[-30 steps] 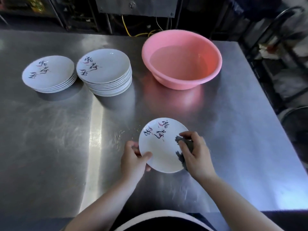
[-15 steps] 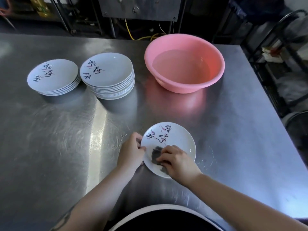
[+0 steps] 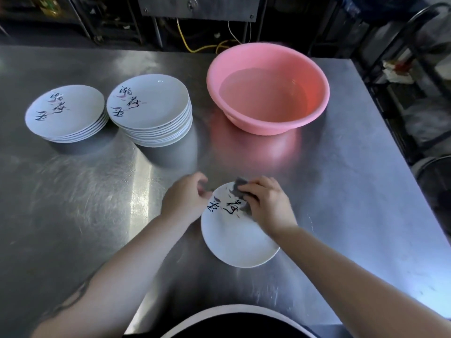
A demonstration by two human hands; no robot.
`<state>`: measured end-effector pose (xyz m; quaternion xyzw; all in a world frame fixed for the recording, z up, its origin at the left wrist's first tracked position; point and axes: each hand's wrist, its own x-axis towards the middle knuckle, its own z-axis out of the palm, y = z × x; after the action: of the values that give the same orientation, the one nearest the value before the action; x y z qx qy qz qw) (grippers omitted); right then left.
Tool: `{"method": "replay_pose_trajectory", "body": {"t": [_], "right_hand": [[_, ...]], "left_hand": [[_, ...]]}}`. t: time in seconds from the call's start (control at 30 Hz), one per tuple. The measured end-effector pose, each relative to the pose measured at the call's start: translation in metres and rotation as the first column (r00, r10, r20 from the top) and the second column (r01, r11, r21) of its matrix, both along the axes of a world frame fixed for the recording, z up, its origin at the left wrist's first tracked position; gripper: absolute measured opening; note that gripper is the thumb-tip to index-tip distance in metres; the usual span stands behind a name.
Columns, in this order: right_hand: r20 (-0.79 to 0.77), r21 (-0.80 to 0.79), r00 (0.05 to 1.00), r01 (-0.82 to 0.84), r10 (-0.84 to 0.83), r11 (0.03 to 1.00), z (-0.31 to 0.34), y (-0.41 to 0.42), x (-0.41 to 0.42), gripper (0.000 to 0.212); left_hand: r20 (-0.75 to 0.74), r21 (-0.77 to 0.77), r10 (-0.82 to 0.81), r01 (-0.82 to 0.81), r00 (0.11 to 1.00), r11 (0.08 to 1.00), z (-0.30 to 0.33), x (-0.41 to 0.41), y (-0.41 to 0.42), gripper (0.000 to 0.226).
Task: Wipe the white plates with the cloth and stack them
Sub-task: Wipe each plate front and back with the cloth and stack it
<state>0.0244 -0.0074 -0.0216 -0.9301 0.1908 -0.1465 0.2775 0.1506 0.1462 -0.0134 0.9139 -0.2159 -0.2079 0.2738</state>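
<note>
- At about ten o'clock on the steel table stands the low stack of white plates, and just beside it, toward eleven o'clock, stands the taller stack.
- The left hand is at the ten o'clock edge of the plate which lies near the person. Its fingers curl and pinch the rim to steady it.
- The plate itself lies in the near middle of the table, its printed letters facing up.
- The right hand presses the dark cloth on the plate at about one o'clock of it, fingers curled over the cloth and holding it.
- To wipe well, I think the left hand should turn the plate little by little, so the cloth passes every part and also the rim.
- At one o'clock on the table is the pink basin with water inside, well apart from the hands.
</note>
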Motion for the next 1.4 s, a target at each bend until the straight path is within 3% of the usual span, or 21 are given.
{"method": "replay_pose_trajectory", "body": {"t": [0.07, 0.13, 0.23, 0.3, 0.4, 0.47, 0.57, 0.67, 0.77, 0.87, 0.93, 1.03, 1.13, 1.27, 1.33, 1.4], "right_hand": [[-0.085, -0.025, 0.981, -0.176, 0.173, 0.984, -0.006, 0.014, 0.012, 0.024], [-0.120, -0.037, 0.966, -0.233, 0.227, 0.972, -0.013, 0.018, 0.014, 0.026], [-0.061, -0.078, 0.996, -0.070, 0.065, 0.995, -0.022, 0.008, 0.006, 0.034], [-0.056, -0.097, 0.997, 0.051, -0.056, 0.994, -0.022, 0.002, -0.003, 0.038], [-0.026, -0.130, 0.997, 0.070, -0.074, 0.989, -0.020, 0.005, -0.008, 0.041], [-0.010, -0.112, 0.998, 0.068, -0.070, 0.991, -0.019, 0.009, -0.004, 0.040], [-0.030, -0.089, 0.999, -0.037, 0.034, 0.995, -0.015, 0.014, 0.000, 0.040], [-0.095, -0.089, 0.990, -0.116, 0.107, 0.989, -0.013, 0.013, -0.001, 0.035], [-0.101, -0.141, 0.995, -0.037, 0.022, 0.989, -0.014, 0.002, -0.010, 0.038], [-0.058, -0.145, 0.998, 0.017, -0.026, 0.989, -0.017, 0.003, -0.020, 0.042], [-0.057, -0.115, 0.998, 0.021, -0.027, 0.993, -0.017, 0.010, -0.020, 0.041], [-0.080, -0.067, 0.994, -0.080, 0.075, 0.995, -0.014, 0.020, -0.012, 0.039], [-0.109, -0.060, 0.977, -0.191, 0.183, 0.980, -0.015, 0.019, -0.009, 0.035], [-0.072, -0.114, 0.997, 0.028, -0.037, 0.993, -0.017, 0.003, -0.017, 0.039], [-0.020, -0.136, 0.997, 0.077, -0.080, 0.988, -0.018, 0.000, -0.021, 0.043], [-0.014, -0.116, 0.997, 0.068, -0.070, 0.991, -0.017, 0.003, -0.019, 0.042]], "left_hand": [[-0.043, -0.002, -0.069, 0.069, 0.997, 0.998, -0.002, 0.003, -0.019, 0.024], [-0.099, 0.009, -0.084, 0.085, 0.991, 0.996, -0.009, 0.001, -0.026, 0.017], [-0.130, 0.034, -0.003, 0.008, 0.991, 0.999, -0.014, -0.002, -0.015, 0.004], [-0.188, 0.066, 0.016, -0.004, 0.982, 0.998, -0.017, -0.007, -0.001, 0.012], [-0.272, 0.128, -0.048, 0.085, 0.961, 0.988, -0.016, -0.020, 0.015, 0.018], [-0.171, 0.168, -0.090, 0.119, 0.981, 0.979, -0.015, -0.026, 0.015, 0.017], [-0.020, 0.061, -0.071, 0.072, 0.997, 0.995, -0.011, -0.028, -0.002, 0.024], [-0.133, 0.005, 0.015, -0.015, 0.991, 1.000, -0.013, -0.025, -0.013, 0.017], [-0.200, 0.056, 0.059, -0.049, 0.978, 0.997, -0.016, -0.027, 0.003, 0.017], [-0.285, 0.132, -0.045, 0.086, 0.957, 0.987, -0.017, -0.045, 0.022, 0.023], [-0.214, 0.223, -0.151, 0.199, 0.965, 0.954, -0.014, -0.052, 0.020, 0.030], [-0.018, 0.194, -0.113, 0.114, 0.993, 0.974, -0.006, -0.036, 0.001, 0.024], [-0.072, 0.127, -0.090, 0.098, 0.993, 0.987, -0.004, -0.023, -0.008, 0.012], [-0.246, 0.089, 0.022, 0.000, 0.969, 0.996, -0.015, -0.034, 0.010, 0.009], [-0.320, 0.118, -0.021, 0.062, 0.947, 0.991, -0.018, -0.041, 0.018, 0.009], [-0.222, 0.170, -0.099, 0.139, 0.970, 0.976, -0.017, -0.041, 0.014, 0.014]]}}
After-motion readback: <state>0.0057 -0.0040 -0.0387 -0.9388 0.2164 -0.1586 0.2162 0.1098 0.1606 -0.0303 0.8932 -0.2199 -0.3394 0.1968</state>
